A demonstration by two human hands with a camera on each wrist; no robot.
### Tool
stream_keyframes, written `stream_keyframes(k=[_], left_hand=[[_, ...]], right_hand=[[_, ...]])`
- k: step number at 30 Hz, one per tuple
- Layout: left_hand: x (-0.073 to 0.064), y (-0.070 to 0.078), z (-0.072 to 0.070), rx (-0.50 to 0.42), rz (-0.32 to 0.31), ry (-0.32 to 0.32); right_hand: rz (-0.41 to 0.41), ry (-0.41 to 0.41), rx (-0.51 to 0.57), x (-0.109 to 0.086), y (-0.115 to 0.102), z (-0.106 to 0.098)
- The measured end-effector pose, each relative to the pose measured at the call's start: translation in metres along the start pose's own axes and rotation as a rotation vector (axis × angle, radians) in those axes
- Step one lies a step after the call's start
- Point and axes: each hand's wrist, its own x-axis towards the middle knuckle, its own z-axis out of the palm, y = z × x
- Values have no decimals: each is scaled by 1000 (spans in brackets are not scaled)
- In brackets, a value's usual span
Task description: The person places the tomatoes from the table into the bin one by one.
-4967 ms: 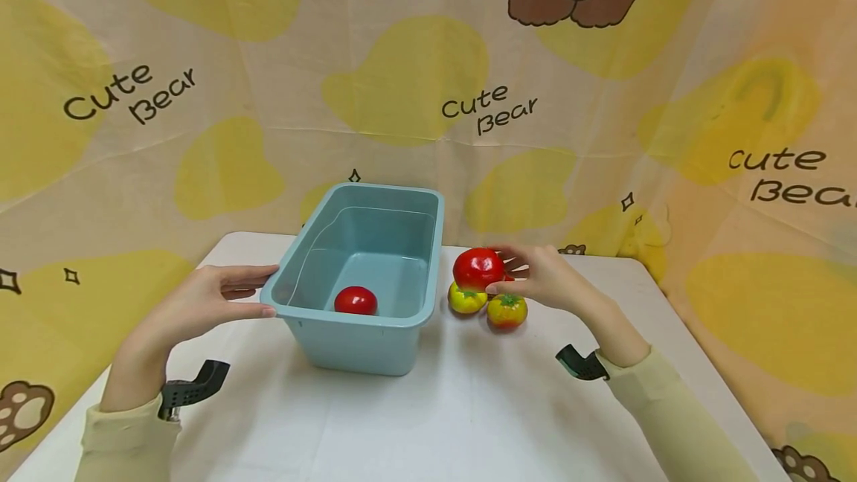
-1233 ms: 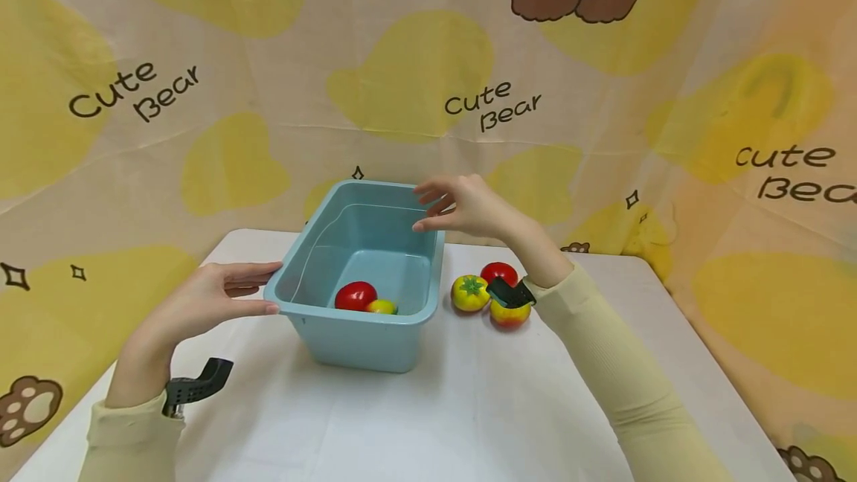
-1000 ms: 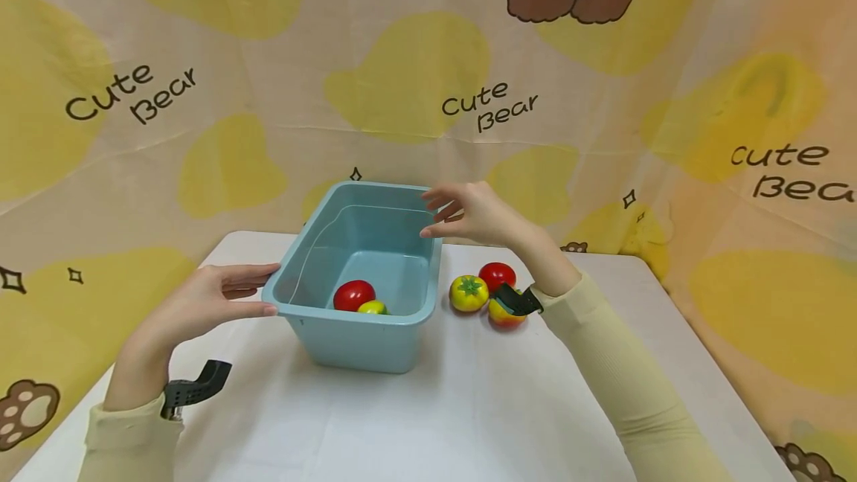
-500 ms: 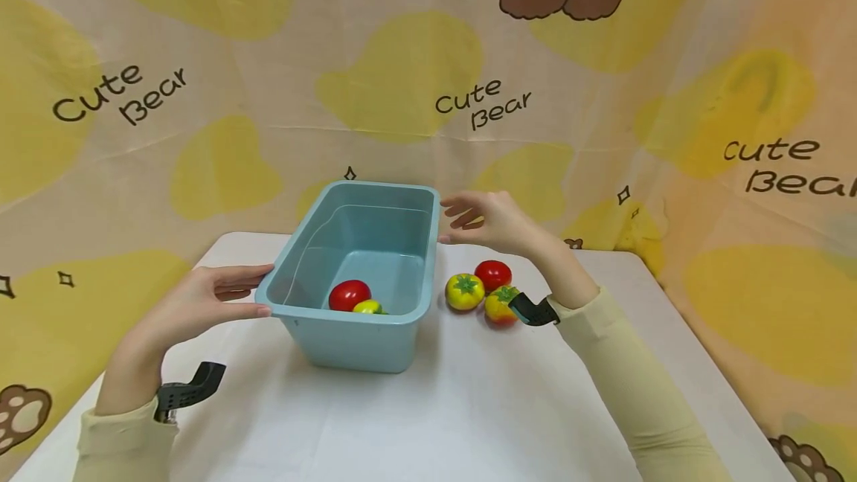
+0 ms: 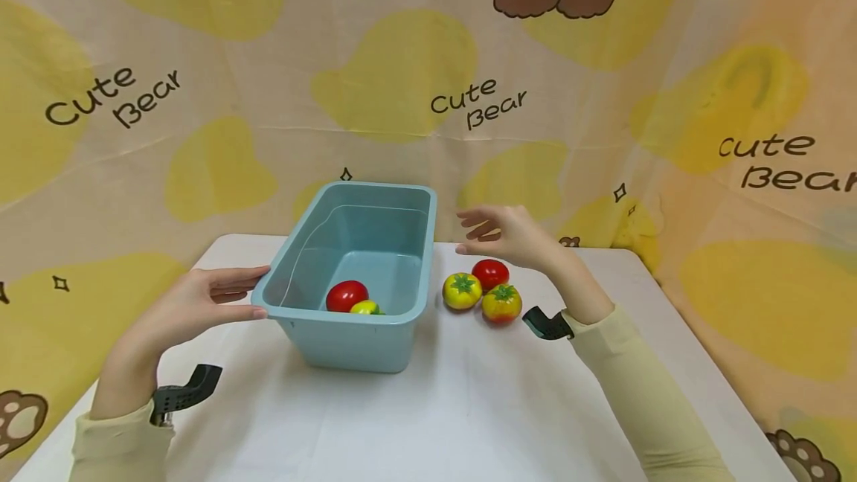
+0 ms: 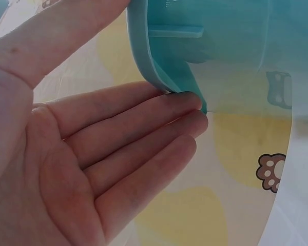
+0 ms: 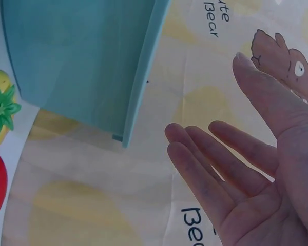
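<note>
A light blue plastic bin [image 5: 355, 341] stands on the table. My left hand [image 5: 194, 307] rests on its near left rim corner; in the left wrist view the straight fingers [image 6: 138, 118] touch the rim. Inside lie a red tomato [image 5: 347, 294] and a partly hidden yellow-green fruit [image 5: 366, 307]. To the right of the bin sit a yellow tomato [image 5: 462, 291] with a green leafy top, a red-yellow tomato [image 5: 501, 303] and another red tomato [image 5: 490, 274]. My right hand [image 5: 512, 235] hovers above and behind these, fingers spread and holding nothing.
The white tabletop [image 5: 455, 407] stretches in front of the bin. Behind it hangs a yellow and beige curtain [image 5: 375, 110] printed with bears and lettering. Each wrist carries a black camera mount [image 5: 187, 393].
Earlier my right hand gripped a red tomato by the group. Later, empty, it was over the bin's right rim; it has since moved right and down. A yellow-green fruit has appeared in the bin.
</note>
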Motion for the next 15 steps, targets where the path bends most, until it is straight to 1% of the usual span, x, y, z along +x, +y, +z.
stream_keyframes(k=[7,10,15], left_hand=[[0,0,0,-4,16,3],[-1,0,0,-10,17,5],[0,0,0,-13,19,4]], right_hand=[[56,-2,-13,-11,9,1],[62,8,-26,-14,14,2],[62,34,-14,-21,25,3]])
